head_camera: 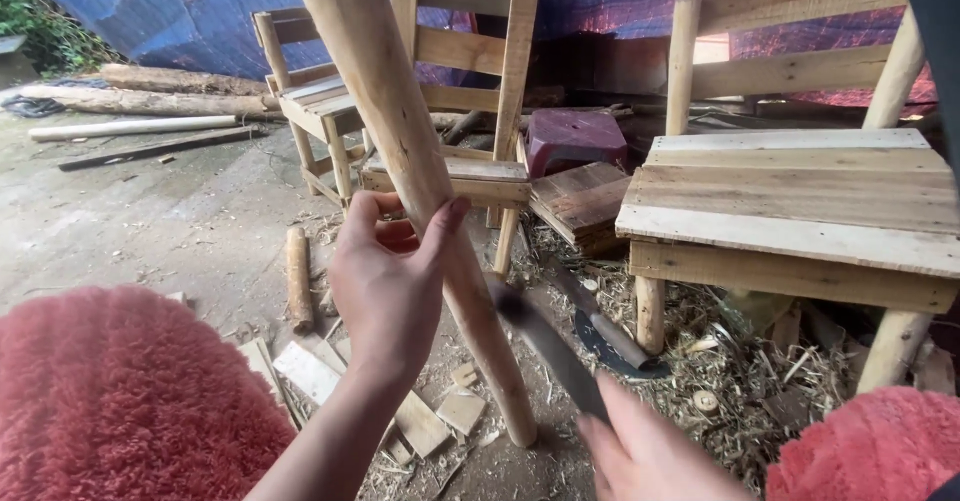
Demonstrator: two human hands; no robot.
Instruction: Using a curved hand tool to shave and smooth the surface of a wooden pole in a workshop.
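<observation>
Nearest to us, our right hand point(650, 456) is closed around the handle of a dark-bladed knife point(545, 346), its blurred blade laid against the lower part of a peeled wooden pole point(420, 176). Our left hand point(385, 281) is wrapped about the pole's middle, thumb in front and fingers behind, holding it tilted with its foot set on the dirt floor point(180, 226) among offcuts and wood shavings point(740, 381). We judge the step in hand to be trimming the pole's lower end; the next stroke calls for a firm left-hand hold and a blade angled away from the fingers. A second tool point(605, 326) lies just beyond. Farther off stand a slatted wooden chair point(800, 201) on the right, two more chairs point(470, 111), a maroon plastic stool point(572, 136) and a blue tarpaulin point(180, 11).
</observation>
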